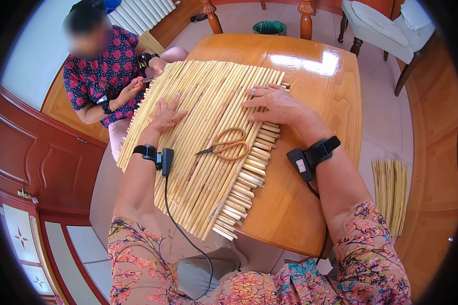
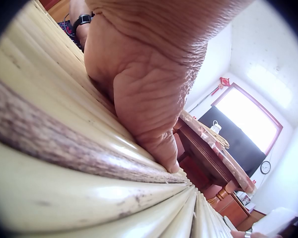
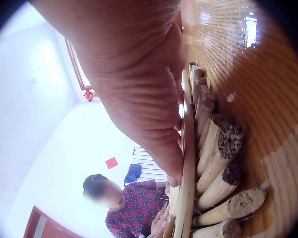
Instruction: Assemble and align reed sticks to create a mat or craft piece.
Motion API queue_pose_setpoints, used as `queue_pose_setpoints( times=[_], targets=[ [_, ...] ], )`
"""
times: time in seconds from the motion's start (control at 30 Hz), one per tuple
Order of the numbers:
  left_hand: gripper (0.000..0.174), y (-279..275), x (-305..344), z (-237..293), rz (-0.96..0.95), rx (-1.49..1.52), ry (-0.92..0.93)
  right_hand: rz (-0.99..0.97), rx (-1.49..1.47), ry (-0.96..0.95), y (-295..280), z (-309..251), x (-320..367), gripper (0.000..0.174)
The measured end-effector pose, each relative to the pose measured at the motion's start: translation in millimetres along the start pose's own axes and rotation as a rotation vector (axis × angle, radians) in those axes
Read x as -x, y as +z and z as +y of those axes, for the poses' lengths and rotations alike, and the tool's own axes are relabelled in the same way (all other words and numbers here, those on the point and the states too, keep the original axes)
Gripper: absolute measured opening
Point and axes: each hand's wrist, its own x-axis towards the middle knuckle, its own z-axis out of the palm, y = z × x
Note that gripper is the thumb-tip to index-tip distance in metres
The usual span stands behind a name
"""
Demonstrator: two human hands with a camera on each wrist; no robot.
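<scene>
A mat of pale yellow stalks (image 1: 208, 96) laid side by side covers the left part of the table. My left hand (image 1: 168, 116) rests on it with fingers spread; its thumb presses the stalks in the left wrist view. My right hand (image 1: 279, 105), wearing a ring, lies along the mat's right edge, and the right wrist view shows its thumb on the outermost stalk (image 3: 187, 163). Scissors (image 1: 231, 148) with orange-brown handles lie on the mat between my hands. Below that edge, cut ends of crosswise stalks (image 1: 252, 170) stick out.
The wooden table (image 1: 315, 188) extends to the right. Across the mat's left edge sits another person (image 1: 107, 76), holding a tool with a red handle. A stalk bundle (image 1: 390, 195) lies on the floor at right, and a chair (image 1: 387, 33) and bin (image 1: 269, 28) stand behind.
</scene>
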Motion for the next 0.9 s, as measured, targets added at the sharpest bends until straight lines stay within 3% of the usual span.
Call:
queue_pose_setpoints(
  times=[0.9],
  targets=[
    [0.079, 2.3, -0.5, -3.1, 0.013, 0.023, 0.022, 0.027, -0.019, -0.019, 1.8, 1.5, -0.2, 0.039]
  ],
)
